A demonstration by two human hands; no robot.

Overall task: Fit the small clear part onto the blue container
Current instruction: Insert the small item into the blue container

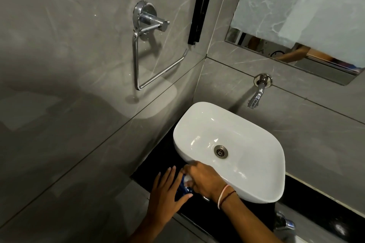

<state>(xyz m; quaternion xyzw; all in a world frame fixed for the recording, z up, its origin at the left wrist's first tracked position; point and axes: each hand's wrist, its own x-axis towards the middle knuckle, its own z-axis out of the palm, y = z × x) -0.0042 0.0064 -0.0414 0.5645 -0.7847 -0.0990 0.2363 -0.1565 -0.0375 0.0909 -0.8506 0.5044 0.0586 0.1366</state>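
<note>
A blue container point(182, 188) stands on the black counter just left of the basin, mostly hidden between my two hands. My left hand point(167, 193) wraps its left side, fingers spread along it and thumb across the front. My right hand point(203, 179) reaches in from the right and pinches a small clear part point(187, 178) at the top of the container. Whether the part is seated on the container cannot be told.
A white basin point(256, 187) sits on the black counter point(316, 201), right beside my right wrist. A chrome tap point(256, 94) juts from the wall above it. A chrome towel ring point(146, 49) hangs on the left wall. A mirror point(306, 16) is upper right.
</note>
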